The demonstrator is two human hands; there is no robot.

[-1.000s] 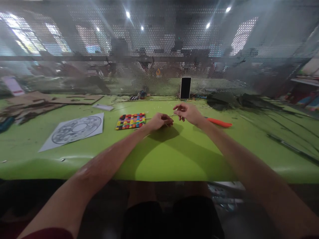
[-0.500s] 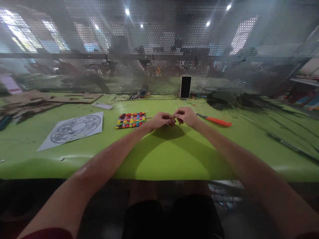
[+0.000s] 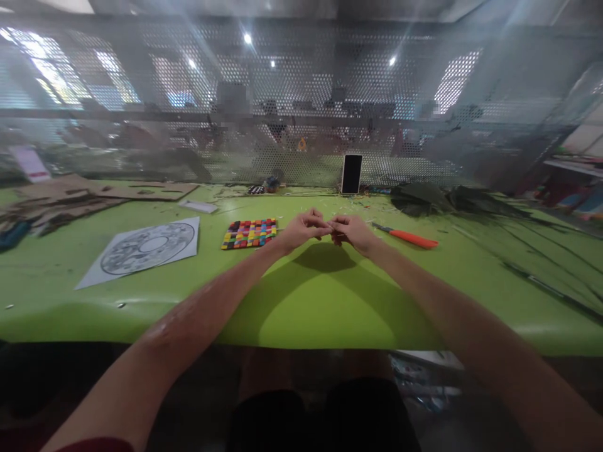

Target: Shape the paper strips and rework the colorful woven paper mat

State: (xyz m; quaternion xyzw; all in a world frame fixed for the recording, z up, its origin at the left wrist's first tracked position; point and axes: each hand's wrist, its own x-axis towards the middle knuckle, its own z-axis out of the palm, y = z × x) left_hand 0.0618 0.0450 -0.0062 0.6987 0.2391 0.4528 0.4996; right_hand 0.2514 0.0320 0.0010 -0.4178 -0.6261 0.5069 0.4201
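Note:
My left hand (image 3: 304,230) and my right hand (image 3: 352,232) meet fingertip to fingertip above the green table (image 3: 325,314). Both are closed in a pinch, and whatever they hold is too small or hidden to make out. A dark shadow falls on the table beneath them. Just left of my left hand lies a flat woven mat of many-coloured squares (image 3: 249,233). To the right of my right hand rests a knife-like tool with an orange handle (image 3: 413,239), its dark narrow end pointing towards the hand.
A sheet with a printed ring pattern (image 3: 148,247) lies at left, with brown cardboard pieces (image 3: 70,188) behind it. A dark-screened phone (image 3: 351,174) stands upright at the back before a perforated metal screen (image 3: 301,88). Dark green leaves (image 3: 424,198) and long stalks (image 3: 556,285) lie right.
My fingertips have drawn closer together, and my right hand has turned slightly. The whole view has shifted a little, so the table sits lower in the picture.

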